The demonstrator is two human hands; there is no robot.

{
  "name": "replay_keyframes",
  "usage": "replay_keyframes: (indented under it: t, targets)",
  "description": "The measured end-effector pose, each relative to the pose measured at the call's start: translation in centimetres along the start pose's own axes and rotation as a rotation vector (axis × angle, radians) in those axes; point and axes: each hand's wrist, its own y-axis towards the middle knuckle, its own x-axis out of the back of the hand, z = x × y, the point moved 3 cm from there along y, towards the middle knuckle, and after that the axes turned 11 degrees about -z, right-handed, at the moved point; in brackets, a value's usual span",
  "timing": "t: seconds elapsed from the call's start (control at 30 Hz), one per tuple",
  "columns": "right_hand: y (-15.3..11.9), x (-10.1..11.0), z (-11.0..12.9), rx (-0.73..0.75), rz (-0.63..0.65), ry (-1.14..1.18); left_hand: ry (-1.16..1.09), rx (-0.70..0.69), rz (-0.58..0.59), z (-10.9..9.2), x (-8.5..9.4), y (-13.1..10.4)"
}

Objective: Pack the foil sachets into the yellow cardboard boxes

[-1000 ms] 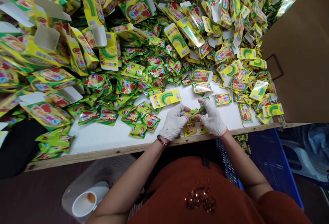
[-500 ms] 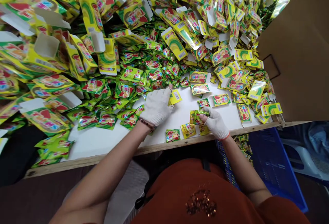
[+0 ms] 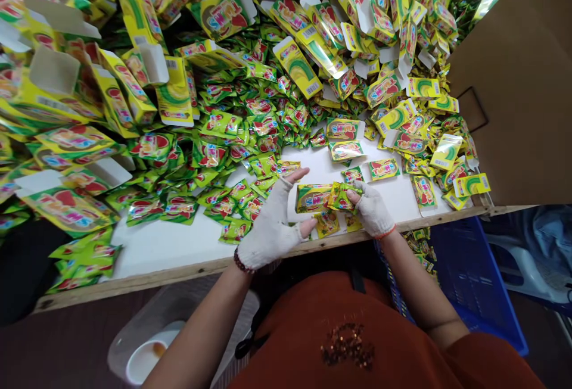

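Observation:
My left hand [image 3: 270,225], in a white fingerless glove, is open, its thumb and a finger spread on either side of a small yellow candy box's left end. That candy box [image 3: 310,198] lies between my two hands, its printed face up. At its right end, my right hand [image 3: 374,210], gloved the same way, pinches green and yellow candy packets [image 3: 343,197]. Whether the packets reach inside the box, I cannot tell. Just below lies a yellow candy packet [image 3: 327,223], and a green packet [image 3: 353,174] is above my right fingers.
Heaped candy boxes [image 3: 210,13] and green packets [image 3: 263,109] cover the back and left of the white tabletop [image 3: 165,246]. At the right stands a large brown carton [image 3: 518,91]. A blue crate [image 3: 473,276] sits below the wooden table edge [image 3: 214,267].
My left hand has come back toward me and spread its fingers. The yellow box has moved right and nearer, against the packets in my right hand, which has hardly moved.

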Motion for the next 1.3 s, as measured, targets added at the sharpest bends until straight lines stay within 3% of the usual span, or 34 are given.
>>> replay_keyframes:
  t: [0.1, 0.2, 0.4, 0.53, 0.63, 0.77, 0.93, 1.1, 1.3]
  targets:
    - [-0.3, -0.3, 0.6, 0.207, -0.022, -0.232, 0.522, -0.188, 0.042, -0.4, -1.0, 0.1]
    - [-0.9, -0.7, 0.8, 0.251, -0.019, -0.281, 0.744, -0.204, 0.187, 0.6, -2.8, 0.1]
    - [-1.4, 0.4, 1.1, 0.161, -0.216, -0.112, 0.677, -0.051, 0.148, 2.6, -3.8, -0.6]
    - [-1.2, 0.9, 1.2, 0.277, -0.140, -0.317, 0.700, -0.028, 0.178, 2.4, -3.9, -0.8]
    - [-1.1, 0.7, 1.8, 0.407, -0.020, -0.534, 0.764, -0.053, 0.218, 2.1, -4.1, -0.9]
    - [-1.0, -0.6, 2.6, 0.438, 0.160, -0.748, 0.773, -0.125, 0.263, 1.8, -4.8, -1.2]
    - [-1.3, -1.8, 2.8, 0.608, 0.108, -0.843, 0.790, -0.124, 0.171, 2.0, -5.2, -1.4]
    - [-1.6, -1.0, 2.4, 0.623, 0.244, -0.717, 0.781, -0.138, 0.171, 2.0, -4.7, -1.2]
    - [-1.3, -0.9, 2.4, 0.624, 0.060, -0.817, 0.795, -0.163, 0.156, 1.4, -4.7, -1.0]
